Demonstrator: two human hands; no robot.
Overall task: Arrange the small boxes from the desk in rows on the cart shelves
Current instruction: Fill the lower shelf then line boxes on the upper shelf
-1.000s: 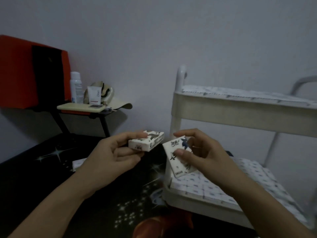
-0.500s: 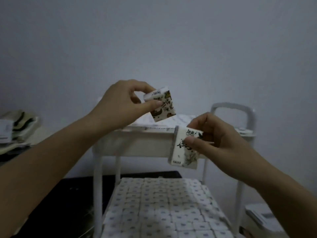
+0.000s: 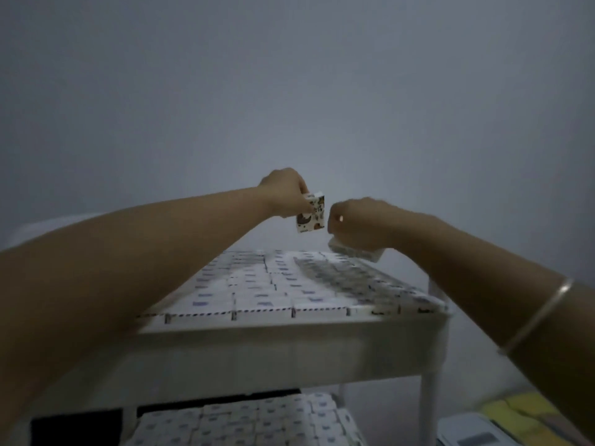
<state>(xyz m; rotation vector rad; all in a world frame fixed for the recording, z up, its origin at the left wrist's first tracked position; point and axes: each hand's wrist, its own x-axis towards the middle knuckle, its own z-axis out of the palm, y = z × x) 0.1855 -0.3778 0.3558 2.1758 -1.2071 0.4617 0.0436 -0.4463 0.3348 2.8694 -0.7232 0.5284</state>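
White top shelf [image 3: 289, 329] of the cart is now lying beneath both arms. Half a second ago the hands were hanging nearer the camera, in front of its rim, and now they are reaching out over its far end. The left hand [image 3: 283, 193] is holding a small box [image 3: 310, 218] upright in the air above the far rows, its fingers [image 3: 304, 206] pinching the upper edge. Just right of it, the right hand [image 3: 357, 223] is facing knuckles up, its fingers curling round a second box [image 3: 352, 251], which is showing only as a pale strip under the hand, close over the far right rows. Whether it is touching them I cannot tell. A thin bangle [image 3: 541, 317] is circling the right forearm. Rows of boxes [image 3: 257, 284] are covering the top shelf, and lower boxes [image 3: 244, 420] are filling the shelf beneath. A plain grey wall [image 3: 289, 75] is standing behind, and something yellow [image 3: 515, 410] is lying at bottom right.
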